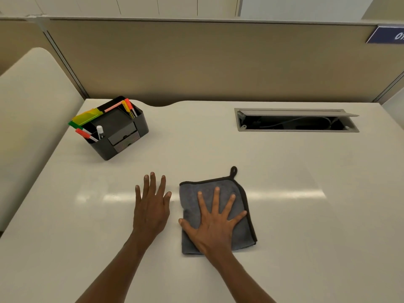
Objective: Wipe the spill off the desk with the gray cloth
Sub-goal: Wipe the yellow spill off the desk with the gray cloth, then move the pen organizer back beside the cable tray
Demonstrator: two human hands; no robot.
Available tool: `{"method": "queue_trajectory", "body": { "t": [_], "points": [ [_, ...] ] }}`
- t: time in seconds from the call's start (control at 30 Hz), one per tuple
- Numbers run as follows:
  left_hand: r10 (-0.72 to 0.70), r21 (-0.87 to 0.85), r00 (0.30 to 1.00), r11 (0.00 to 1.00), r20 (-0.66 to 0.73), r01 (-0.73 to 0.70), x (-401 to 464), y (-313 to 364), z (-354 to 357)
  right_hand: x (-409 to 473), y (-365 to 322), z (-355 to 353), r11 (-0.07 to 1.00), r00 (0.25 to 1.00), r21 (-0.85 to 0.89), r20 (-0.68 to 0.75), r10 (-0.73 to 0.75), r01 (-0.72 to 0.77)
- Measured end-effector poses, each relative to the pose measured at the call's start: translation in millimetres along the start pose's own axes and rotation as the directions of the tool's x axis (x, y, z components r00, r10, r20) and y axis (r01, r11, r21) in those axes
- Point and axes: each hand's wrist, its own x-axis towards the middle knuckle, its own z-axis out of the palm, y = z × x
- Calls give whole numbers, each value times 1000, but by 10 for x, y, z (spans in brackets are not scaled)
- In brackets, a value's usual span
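Gray cloth (218, 193) folded flat, mid-desk, near the front. Right hand (215, 226) splayed on top, pressing, not gripping. Left hand (150, 212) flat on desk (295, 215) just beside, released. Organizer (118, 127) far-left, cable hatch (297, 120) far-right; wide bare surface around.

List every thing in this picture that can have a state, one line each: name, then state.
gray cloth: folded, flat on the desk, under the right hand
right hand: open, fingers spread, pressing on the cloth
left hand: open, flat on the bare desk, apart from the cloth
desk: no spill visible
cable hatch: lid open
black organizer: upright, holding markers
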Motion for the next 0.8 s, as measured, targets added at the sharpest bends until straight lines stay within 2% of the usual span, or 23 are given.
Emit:
{"method": "queue_trajectory", "body": {
  "t": [0.3,0.47,0.5,0.57,0.63,0.67,0.8],
  "points": [
    [-11,2,1000,1000,-14,11,120,-57,-143,62,-133,-38,997,984,-27,165,-60,66],
    [-126,-149,990,982,-63,116,304,-69,-288,209,-161,-318,997,943,-32,326,-62,77],
    [-156,-184,985,973,-77,140,343,-81,-328,260,-179,-411,998,942,-12,332,-58,66],
    [-224,-255,969,947,-100,193,437,-137,-404,388,-247,-597,995,965,-4,242,-101,105],
    [-316,-336,940,906,-128,258,522,-197,-468,561,-329,-768,989,980,60,143,-139,131],
    [-371,-378,916,878,-152,293,564,-226,-505,665,-382,-844,986,981,114,139,-136,120],
    [-604,-547,753,735,-259,401,753,-340,-671,1085,-616,-1080,949,979,302,147,-145,95]
  ]
}}
